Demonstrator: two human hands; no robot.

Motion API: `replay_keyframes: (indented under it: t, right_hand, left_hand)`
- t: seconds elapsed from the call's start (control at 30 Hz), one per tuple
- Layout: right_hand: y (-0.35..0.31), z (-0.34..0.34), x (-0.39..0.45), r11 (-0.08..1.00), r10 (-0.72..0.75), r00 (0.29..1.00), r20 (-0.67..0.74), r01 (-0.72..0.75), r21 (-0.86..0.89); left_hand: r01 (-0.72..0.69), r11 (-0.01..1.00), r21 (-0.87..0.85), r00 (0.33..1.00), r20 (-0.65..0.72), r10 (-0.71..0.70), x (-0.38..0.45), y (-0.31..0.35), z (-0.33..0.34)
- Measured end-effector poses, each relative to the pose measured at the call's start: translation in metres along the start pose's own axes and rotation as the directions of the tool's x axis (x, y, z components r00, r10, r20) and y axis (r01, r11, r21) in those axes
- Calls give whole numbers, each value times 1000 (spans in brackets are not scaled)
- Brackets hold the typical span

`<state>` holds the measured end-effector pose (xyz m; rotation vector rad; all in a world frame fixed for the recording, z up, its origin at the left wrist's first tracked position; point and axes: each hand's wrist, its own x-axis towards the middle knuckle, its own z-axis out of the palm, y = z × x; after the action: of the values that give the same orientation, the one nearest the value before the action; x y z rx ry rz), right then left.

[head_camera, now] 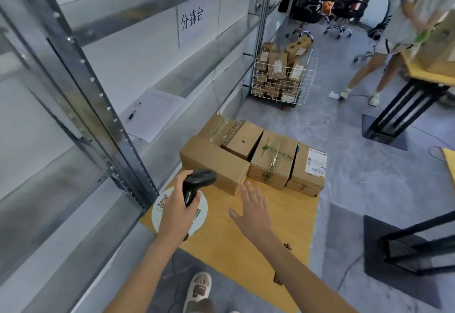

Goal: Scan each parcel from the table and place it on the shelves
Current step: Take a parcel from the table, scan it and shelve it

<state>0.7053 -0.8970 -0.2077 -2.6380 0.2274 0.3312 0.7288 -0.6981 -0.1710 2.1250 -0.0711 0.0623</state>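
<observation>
Right now we grip one black scanner [197,184] in our left hand [176,214], fingers wrapped round its handle, while our right hand [253,211] hovers with fingers spread and released, holding nothing. Beyond both hands, at the far end of the yellow table [258,251], we count five cardboard parcels [270,162] packed side by side, the nearest one just past the scanner's head. Left of the table stand the metal shelves [98,106]; beyond it one wire cart [283,83] holds more boxes, and a second person [406,29] stands at another table.
</observation>
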Motion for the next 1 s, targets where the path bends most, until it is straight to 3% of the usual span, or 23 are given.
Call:
replay_keyframes:
  t: [0.33, 0.63, 0.8, 1.0]
  right_hand:
    - [-25, 3, 104, 998, 19, 1000, 24, -18, -60]
    - [-31, 24, 203, 959, -41, 992, 115, 71, -275]
    - [-23, 41, 211, 918, -45, 990, 132, 93, -387]
    - [-31, 74, 157, 942, -25, 998, 51, 40, -333]
  left_hand:
    - [66, 995, -70, 997, 35, -64, 76, -34, 17]
    - [112, 990, -81, 994, 22, -111, 107, -60, 11]
    - [155, 987, -50, 988, 21, -154, 113, -74, 1]
    - [195, 978, -69, 980, 43, -193, 117, -77, 0]
